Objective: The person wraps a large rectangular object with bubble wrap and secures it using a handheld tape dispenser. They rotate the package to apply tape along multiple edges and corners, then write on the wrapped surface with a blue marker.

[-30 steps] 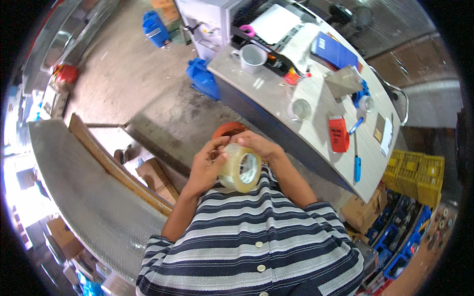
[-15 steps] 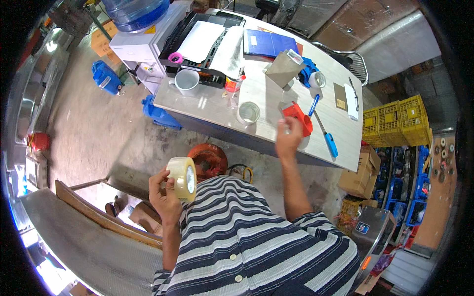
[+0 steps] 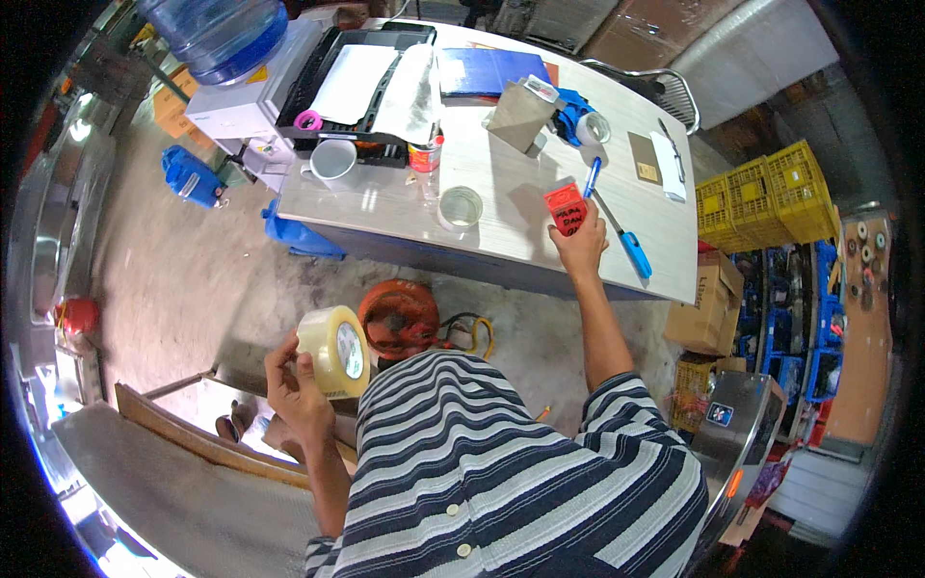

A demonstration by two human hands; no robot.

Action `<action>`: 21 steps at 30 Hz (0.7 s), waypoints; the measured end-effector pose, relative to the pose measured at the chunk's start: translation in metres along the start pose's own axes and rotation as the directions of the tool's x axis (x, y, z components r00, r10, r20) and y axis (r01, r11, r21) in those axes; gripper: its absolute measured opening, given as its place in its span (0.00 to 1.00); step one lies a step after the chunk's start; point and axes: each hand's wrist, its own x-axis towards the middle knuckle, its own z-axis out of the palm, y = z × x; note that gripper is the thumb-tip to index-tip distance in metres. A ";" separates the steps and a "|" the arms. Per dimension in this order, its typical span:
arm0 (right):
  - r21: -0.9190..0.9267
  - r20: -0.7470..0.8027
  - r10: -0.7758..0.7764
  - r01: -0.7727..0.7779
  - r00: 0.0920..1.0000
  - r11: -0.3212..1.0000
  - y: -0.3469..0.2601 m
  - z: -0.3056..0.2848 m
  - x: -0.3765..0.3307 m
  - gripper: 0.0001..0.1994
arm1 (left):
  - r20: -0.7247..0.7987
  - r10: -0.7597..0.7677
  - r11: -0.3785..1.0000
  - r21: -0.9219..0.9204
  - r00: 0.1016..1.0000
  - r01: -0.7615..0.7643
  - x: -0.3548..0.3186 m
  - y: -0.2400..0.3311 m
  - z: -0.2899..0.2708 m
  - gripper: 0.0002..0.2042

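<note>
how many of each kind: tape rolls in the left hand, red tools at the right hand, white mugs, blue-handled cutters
Tape roll in the left hand: 1
Red tool at the right hand: 1
White mug: 1
Blue-handled cutter: 1
Total: 4

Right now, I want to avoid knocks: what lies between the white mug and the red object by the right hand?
A clear glass, with a red-labelled container nearer the mug; the head view shows both.

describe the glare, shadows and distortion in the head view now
Head view: glare patches on the table beside the mug, a shadow beside the grey block, the tape roll fairly sharp; head view, toward the rim: table's far edge bows, lower left blown out white.
</note>
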 end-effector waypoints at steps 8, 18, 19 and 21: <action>0.863 0.504 -0.148 -0.494 0.851 0.103 -0.056 -0.047 -0.057 0.20 | -0.115 -0.092 0.993 -0.091 0.989 0.081 -0.022 -0.005 0.003 0.13; 0.817 0.542 -0.632 -0.523 0.554 0.243 -0.187 -0.047 -0.196 0.35 | -0.243 -0.092 0.975 -0.220 0.966 0.037 -0.025 0.016 0.015 0.12; 0.811 0.538 -0.664 -0.533 0.519 0.240 -0.194 -0.040 -0.206 0.42 | -0.282 -0.089 0.973 -0.228 0.955 0.024 -0.026 0.018 0.017 0.11; 0.889 0.455 -0.731 -0.297 0.508 0.348 -0.193 -0.025 -0.218 0.43 | -0.353 -0.140 0.972 -0.226 0.925 0.060 -0.030 0.019 0.022 0.11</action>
